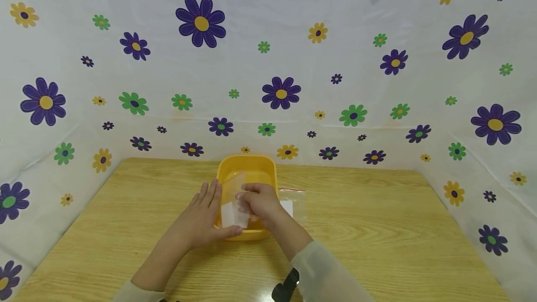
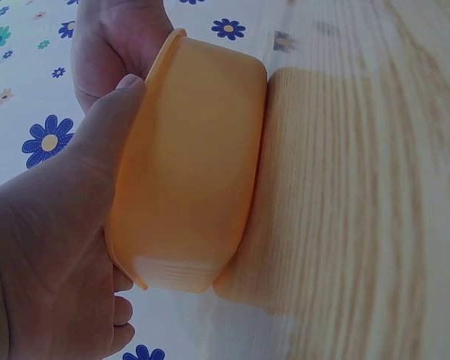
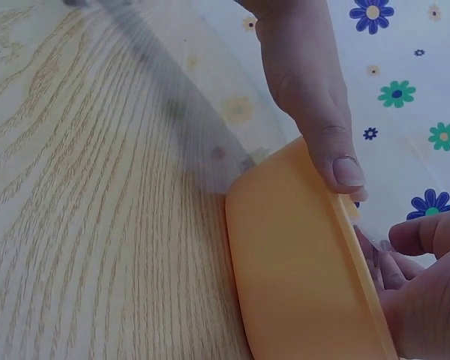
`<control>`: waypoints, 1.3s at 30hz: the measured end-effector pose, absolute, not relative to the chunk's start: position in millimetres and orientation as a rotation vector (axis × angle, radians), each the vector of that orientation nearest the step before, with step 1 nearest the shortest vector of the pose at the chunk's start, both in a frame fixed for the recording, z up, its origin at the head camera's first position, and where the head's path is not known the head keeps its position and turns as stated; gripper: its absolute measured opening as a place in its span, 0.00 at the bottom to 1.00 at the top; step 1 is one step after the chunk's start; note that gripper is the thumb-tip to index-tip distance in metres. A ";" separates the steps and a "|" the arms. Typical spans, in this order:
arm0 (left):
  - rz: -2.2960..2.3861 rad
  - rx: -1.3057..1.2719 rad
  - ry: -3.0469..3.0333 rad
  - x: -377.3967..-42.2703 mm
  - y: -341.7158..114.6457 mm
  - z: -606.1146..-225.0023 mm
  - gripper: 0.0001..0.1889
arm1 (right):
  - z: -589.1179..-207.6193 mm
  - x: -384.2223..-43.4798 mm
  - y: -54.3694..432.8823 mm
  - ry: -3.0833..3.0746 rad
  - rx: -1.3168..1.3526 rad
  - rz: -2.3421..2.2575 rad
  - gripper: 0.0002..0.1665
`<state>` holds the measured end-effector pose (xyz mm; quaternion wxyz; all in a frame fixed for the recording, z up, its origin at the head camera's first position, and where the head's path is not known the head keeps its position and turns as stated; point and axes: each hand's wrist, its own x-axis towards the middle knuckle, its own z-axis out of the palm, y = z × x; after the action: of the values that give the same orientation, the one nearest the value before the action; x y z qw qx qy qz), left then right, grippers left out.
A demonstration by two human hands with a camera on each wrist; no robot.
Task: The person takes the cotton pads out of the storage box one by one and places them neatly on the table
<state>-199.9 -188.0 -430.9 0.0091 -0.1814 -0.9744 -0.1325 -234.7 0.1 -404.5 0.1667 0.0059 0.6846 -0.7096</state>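
Note:
A yellow plastic tub [image 1: 246,235] stands on the wooden table. My left hand [image 1: 202,220] rests on its near left corner, fingers straight along the left rim and thumb along the front rim. Inside the tub, my right hand [image 1: 261,202] pinches a clear plastic bag [image 1: 233,190] between thumb and fingers. A white patch [image 1: 235,216] shows in the lower part of that bag. In the right wrist view, a bit of clear film [image 3: 378,244] shows at the right hand's fingertips. The tub's wall hides the rest of its contents there.
Just right of the tub lies a clear zip bag [image 1: 299,196] with a red strip and a white patch, partly behind my right hand. The wooden table [image 1: 369,232] reaches back to a white flowered cloth [image 1: 243,69], which also hangs at both sides.

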 end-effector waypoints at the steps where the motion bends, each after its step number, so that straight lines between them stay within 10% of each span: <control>1: -0.413 -0.567 -3.045 -199.9 -187.9 -430.9 0.68 | -404.0 -234.6 0.9 1.941 0.014 -2.023 0.26; 39: -0.398 -0.552 -3.053 -201.3 -186.4 -432.4 0.67 | -394.8 -227.8 36.9 1.800 0.040 -2.154 0.22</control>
<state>-201.3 -186.4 -432.4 0.0067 -0.1764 -0.9760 -0.1272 -227.8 36.9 -394.8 0.1662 0.0141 0.6323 -0.7566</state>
